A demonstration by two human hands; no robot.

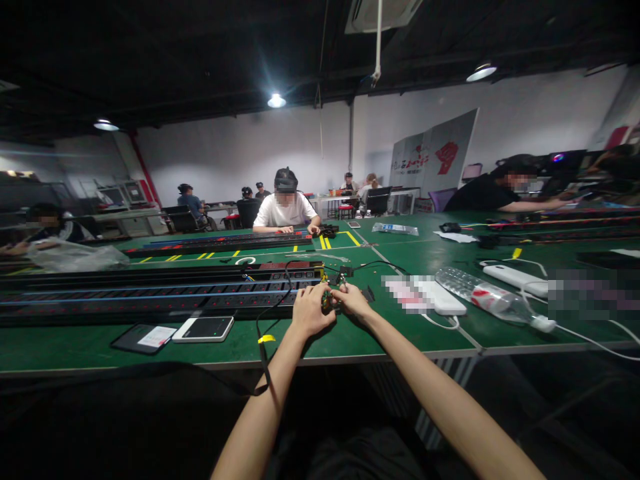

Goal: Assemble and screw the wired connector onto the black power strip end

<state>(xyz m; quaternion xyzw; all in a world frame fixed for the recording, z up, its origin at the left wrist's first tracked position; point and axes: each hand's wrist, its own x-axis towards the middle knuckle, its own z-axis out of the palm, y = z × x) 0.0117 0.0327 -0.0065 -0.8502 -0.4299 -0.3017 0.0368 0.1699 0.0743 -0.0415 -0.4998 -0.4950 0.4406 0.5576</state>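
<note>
A long black power strip (240, 297), with a row of sockets, a blue line along it and red marks, lies across the table in front of me. At its right end my left hand (313, 312) is closed around a small circuit board (327, 303) with green and brass-coloured parts. My right hand (353, 301) pinches the same board from the right, thumb and fingers together. My fingers hide most of the board. Small black parts (345, 271) and wires lie just beyond my hands. A black cable (260, 327) with a yellow tag hangs over the edge by my left forearm.
On the green table (380, 333) lie a phone (204, 329), a black card holder (135, 338), a white power bank (440, 297), a plastic bottle (487, 293) and white cables. Across from me a person (285, 207) works beside another strip (225, 241). A plastic bag (77, 255) lies left.
</note>
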